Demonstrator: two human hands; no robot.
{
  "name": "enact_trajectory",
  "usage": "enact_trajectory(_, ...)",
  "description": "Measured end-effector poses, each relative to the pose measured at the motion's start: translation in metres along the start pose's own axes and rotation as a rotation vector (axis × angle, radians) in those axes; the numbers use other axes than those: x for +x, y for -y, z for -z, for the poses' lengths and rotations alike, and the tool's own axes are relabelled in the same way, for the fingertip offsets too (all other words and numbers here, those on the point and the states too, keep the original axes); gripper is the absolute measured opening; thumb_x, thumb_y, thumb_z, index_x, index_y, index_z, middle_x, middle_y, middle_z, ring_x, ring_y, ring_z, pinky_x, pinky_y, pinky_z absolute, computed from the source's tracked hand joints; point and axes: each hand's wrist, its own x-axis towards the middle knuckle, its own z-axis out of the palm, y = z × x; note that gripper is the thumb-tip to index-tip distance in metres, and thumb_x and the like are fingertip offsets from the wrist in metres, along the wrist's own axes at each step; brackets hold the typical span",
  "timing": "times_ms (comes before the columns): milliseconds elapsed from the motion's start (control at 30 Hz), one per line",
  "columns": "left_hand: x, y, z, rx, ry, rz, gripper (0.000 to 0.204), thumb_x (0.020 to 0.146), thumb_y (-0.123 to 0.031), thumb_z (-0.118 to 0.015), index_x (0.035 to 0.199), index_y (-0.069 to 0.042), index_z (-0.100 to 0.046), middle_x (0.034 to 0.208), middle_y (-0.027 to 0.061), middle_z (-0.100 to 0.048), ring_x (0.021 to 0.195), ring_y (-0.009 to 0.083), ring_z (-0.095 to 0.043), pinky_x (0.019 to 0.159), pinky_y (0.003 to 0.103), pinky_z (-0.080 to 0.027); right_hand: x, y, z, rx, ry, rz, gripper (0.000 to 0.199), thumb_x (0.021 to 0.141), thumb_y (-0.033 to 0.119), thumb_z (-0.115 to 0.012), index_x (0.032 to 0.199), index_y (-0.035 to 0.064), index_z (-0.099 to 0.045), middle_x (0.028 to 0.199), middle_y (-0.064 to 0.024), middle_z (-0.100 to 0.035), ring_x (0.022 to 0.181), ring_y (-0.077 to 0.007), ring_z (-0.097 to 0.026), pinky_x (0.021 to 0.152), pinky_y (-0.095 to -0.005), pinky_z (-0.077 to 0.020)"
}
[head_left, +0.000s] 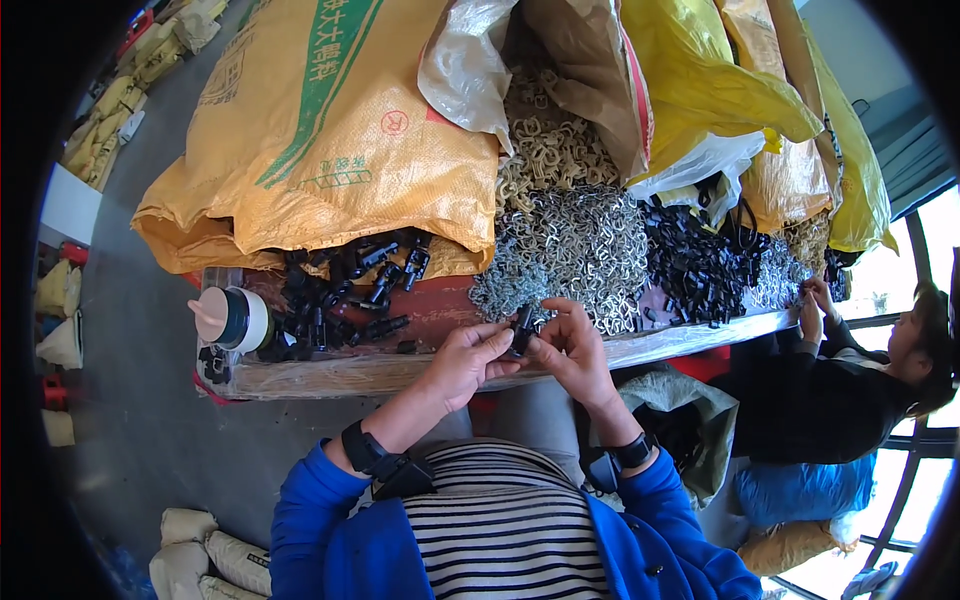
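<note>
A small black plastic fitting (522, 330) is held up in front of my body, just over the table's near edge. My left hand (462, 365) pinches it between thumb and fingers. Close against its other side, my right hand (575, 358) has its thumb and fingers bent together. Whatever small piece lies in that right pinch is hidden. Similar black fittings (380, 285) lie in a loose heap to the left, spilling from an orange woven sack (330, 130). Beyond my hands spreads a heap of silver metal rings and hooks (575, 245).
A cup with a pink lid (225, 317) stands at the table's left corner. More black parts (700, 265) are heaped to the right, below yellow sacks (690, 70). A co-worker (850, 375) sits at the right with hands at the table edge. An open sack (690, 425) stands beside my right forearm.
</note>
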Motion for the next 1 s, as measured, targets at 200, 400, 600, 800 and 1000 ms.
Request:
enact_trajectory(200,0.004,-0.001,0.006,-0.05,0.024,0.009,0.021,0.084,-0.015,-0.044,0.098,0.0,-0.05,0.091,0.0081,-0.055,0.08,0.0163,-0.056,0.069,0.026,-0.047,-0.006,-0.019,0.009,0.049,-0.022,0.02,0.025,0.074,0.006,-0.057,0.095,0.0018,-0.045,0.07,-0.0009,-0.047,0.062,-0.0055,-0.043,0.05,-0.0189,-0.0356)
enact_trajectory(400,0.012,0.002,0.007,-0.127,-0.01,0.011,0.02,0.084,-0.015,-0.044,0.097,-0.002,-0.051,0.091,0.0075,-0.056,0.081,0.0155,-0.055,0.071,0.027,-0.047,0.004,-0.001,0.008,-0.34,0.039,0.286,0.026,0.068,0.008,-0.061,0.089,0.0014,-0.047,0.074,-0.0074,-0.049,0.059,-0.0136,-0.05,0.05,-0.0225,-0.0399)
enact_trajectory(600,0.015,0.005,0.004,-0.187,0.009,-0.002,0.019,0.083,-0.014,-0.045,0.097,-0.003,-0.051,0.091,0.0065,-0.055,0.082,0.0144,-0.054,0.074,0.028,-0.045,0.008,-0.003,-0.005,-0.51,-0.091,0.419,0.035,0.059,0.01,-0.065,0.088,0.0033,-0.046,0.087,-0.0116,-0.046,0.072,-0.0252,-0.049,0.057,-0.0317,-0.0419)
enact_trajectory(800,0.01,0.006,0.002,-0.204,0.02,-0.044,0.02,0.083,-0.013,-0.045,0.099,-0.003,-0.05,0.092,0.0056,-0.054,0.084,0.0141,-0.053,0.075,0.028,-0.045,0.004,0.0,-0.009,-0.578,-0.145,0.497,0.038,0.056,0.009,-0.065,0.087,0.0043,-0.045,0.089,-0.0111,-0.045,0.075,-0.0266,-0.048,0.06,-0.0332,-0.0412)
enact_trajectory(1000,0.003,0.008,0.0,-0.209,0.026,-0.071,0.021,0.082,-0.012,-0.046,0.101,-0.004,-0.05,0.092,0.005,-0.054,0.084,0.0142,-0.053,0.074,0.028,-0.046,-0.001,0.007,-0.011,-0.618,-0.13,0.551,0.034,0.056,0.007,-0.063,0.086,0.0044,-0.046,0.089,-0.0113,-0.045,0.075,-0.026,-0.048,0.06,-0.0328,-0.041)
